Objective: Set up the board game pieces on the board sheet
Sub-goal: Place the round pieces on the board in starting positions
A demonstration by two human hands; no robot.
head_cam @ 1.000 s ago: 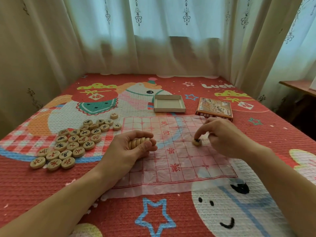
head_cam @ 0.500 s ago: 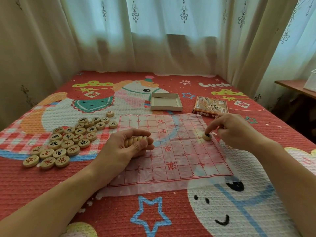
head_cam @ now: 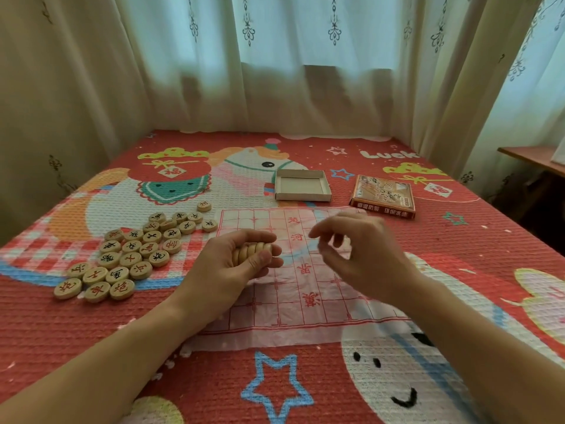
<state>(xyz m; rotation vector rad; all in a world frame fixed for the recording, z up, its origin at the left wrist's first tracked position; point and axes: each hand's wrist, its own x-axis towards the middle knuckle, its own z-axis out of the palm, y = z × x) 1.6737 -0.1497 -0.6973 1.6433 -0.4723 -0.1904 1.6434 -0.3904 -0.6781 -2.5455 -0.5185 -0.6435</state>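
At the far left of the bed (head_cam: 305, 393), on its red cartoon-print cover, a loose group of round wooden pieces (head_cam: 134, 255) lies face up, red and black characters showing, the discs mostly touching one another; a single piece (head_cam: 204, 205) sits slightly apart at the far end of the group. Just right of them the left hand (head_cam: 235, 267) hovers over the left edge of the board sheet (head_cam: 305, 289), its fingers curled round a short stack of pieces (head_cam: 252, 251) held on edge, thumb pressed against the near side of the stack. The board sheet is a thin translucent film printed with a red grid and red characters, lying flat on the cover between the two forearms, its near margin blank. Over the middle of the sheet, close to the left hand without touching it, the right hand (head_cam: 363, 255) is blurred, fingers loosely bent and spread with nothing visible between them; it looks empty. Any piece already on the sheet is hidden behind this hand. Beyond the sheet's far edge an open, empty cardboard tray (head_cam: 301, 185) lies on the cover, and to its right, near the sheet's far right corner, is a closed printed game box (head_cam: 383, 195). Pale curtains (head_cam: 275, 71) hang behind the bed.
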